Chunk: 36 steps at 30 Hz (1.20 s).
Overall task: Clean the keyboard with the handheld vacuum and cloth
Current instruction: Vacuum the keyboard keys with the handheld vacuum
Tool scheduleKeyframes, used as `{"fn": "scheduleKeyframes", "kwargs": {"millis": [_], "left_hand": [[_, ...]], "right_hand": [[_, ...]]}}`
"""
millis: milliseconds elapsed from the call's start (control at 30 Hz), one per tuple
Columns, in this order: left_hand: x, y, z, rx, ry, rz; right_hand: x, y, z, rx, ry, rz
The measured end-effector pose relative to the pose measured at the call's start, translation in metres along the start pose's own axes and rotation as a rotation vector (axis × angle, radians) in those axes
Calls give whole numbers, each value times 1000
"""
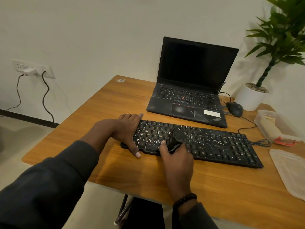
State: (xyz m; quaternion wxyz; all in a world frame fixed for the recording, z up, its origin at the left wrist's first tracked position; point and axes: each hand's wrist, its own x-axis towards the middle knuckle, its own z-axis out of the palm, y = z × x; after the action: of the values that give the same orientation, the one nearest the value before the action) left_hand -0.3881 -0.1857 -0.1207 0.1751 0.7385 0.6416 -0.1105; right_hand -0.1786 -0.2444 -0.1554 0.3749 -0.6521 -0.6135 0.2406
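Right hand [177,160] fingers grip the handheld vacuum [175,139] over the keyboard [214,146]; left hand [126,129] fingers splayed, "Alt" legible.

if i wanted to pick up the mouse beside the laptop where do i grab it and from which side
Take the mouse from above, palm over its domed back, thumb and fingers pinching its two long sides. It lies flat on the table, right of the laptop, with its cable trailing off, so come from the near side and lift gently, probably leaving slack.
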Motion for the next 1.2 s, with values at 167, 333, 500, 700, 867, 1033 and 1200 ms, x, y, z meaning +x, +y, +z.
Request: {"fn": "scheduleKeyframes", "kwargs": {"millis": [167,333,500,700,867,1033,1200], "left_hand": [[-3,3,-2,2,5,-3],[-3,4,-3,15,9,-11],[-3,2,-2,1,0,-17],[-2,2,-1,12,13,-2],[-3,2,-1,17,14,1],[-3,2,-1,-4,15,6],[-4,3,-1,0,26,14]], "right_hand": [[-4,-8,3,-39,21,-25],[-3,-23,13,-11,-159,-47],[8,-26,-11,202,-199,141],[-17,-12,-6,-257,4,-144],[-8,-32,15,65,-271,-5],[9,-15,-16,-46,-116,132],[-11,-22,13,-164,-54,-122]]}}
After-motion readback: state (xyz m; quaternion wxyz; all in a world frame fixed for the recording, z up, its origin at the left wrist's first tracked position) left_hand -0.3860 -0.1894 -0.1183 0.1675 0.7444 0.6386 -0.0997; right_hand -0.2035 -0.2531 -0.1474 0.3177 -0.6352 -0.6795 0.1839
